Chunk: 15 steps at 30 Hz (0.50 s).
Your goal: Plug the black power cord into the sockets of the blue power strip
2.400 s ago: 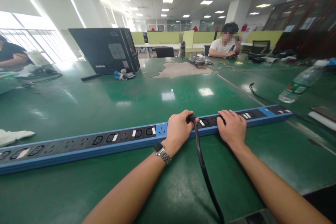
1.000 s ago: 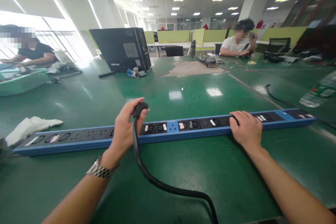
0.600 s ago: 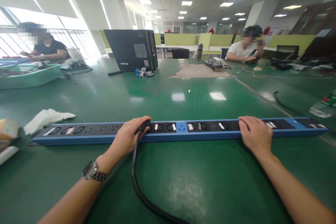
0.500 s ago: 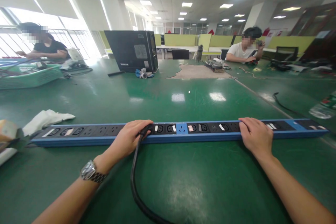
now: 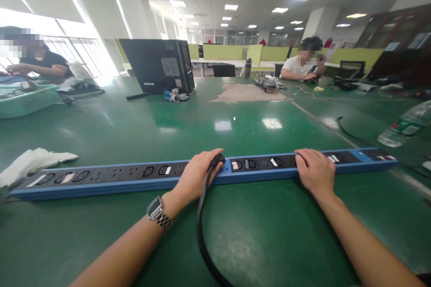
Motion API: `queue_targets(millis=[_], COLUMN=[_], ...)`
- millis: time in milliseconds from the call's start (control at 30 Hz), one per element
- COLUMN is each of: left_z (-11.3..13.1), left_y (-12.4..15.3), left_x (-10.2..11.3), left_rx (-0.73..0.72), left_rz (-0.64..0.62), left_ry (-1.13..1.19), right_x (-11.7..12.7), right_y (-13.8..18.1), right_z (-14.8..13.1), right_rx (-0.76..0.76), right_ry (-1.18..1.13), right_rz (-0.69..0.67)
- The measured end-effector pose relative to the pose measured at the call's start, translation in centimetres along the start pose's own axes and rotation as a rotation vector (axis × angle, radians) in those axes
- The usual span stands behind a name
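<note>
A long blue and black power strip (image 5: 111, 184) with many sockets lies across the green table in front of me. My left hand (image 5: 197, 174) is closed around the black plug (image 5: 219, 159) of a thick power cord (image 5: 201, 228), just above the strip beside its blue socket section; whether the plug touches a socket cannot be seen. The cord hangs from the plug toward the bottom edge. Farther right, my right hand (image 5: 315, 169) is wrapped over the strip, thumb at the near side and fingers across the top.
White crumpled tissue (image 5: 40, 163) lies by the strip's left end. A plastic bottle (image 5: 404, 125) and a thin black cable (image 5: 350, 132) are at right. Farther back stand a black computer case (image 5: 158, 65), gloves (image 5: 175, 95) and a green basket (image 5: 28, 101). Two people sit at the far sides.
My left hand has moved right along the strip with the plug, from the sockets left of the blue section to beside it. My right hand keeps its hold. The view has turned slightly right.
</note>
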<state>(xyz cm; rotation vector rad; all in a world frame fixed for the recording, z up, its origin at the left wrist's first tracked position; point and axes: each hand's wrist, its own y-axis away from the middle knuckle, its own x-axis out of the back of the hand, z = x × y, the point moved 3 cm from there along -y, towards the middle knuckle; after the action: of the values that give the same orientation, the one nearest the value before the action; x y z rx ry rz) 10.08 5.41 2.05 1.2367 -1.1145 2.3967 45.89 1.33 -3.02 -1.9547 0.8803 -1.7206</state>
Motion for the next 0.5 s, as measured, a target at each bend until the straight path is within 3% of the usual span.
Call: queue_targets(millis=[267,500], left_z=[-0.2,1.3], left_y=[-0.6,-0.4], left_x=[-1.5,-1.1], left_rx=[-0.036,-0.109], left_rz=[-0.124,-0.088], left_ry=[-0.082,-0.111], right_x=[0.2,0.1], right_y=[0.0,0.1], right_z=[-0.4,-0.6], right_rx=[-0.039,-0.053], right_ry=[0.002,-0.002], right_rz=[-0.015,0.010])
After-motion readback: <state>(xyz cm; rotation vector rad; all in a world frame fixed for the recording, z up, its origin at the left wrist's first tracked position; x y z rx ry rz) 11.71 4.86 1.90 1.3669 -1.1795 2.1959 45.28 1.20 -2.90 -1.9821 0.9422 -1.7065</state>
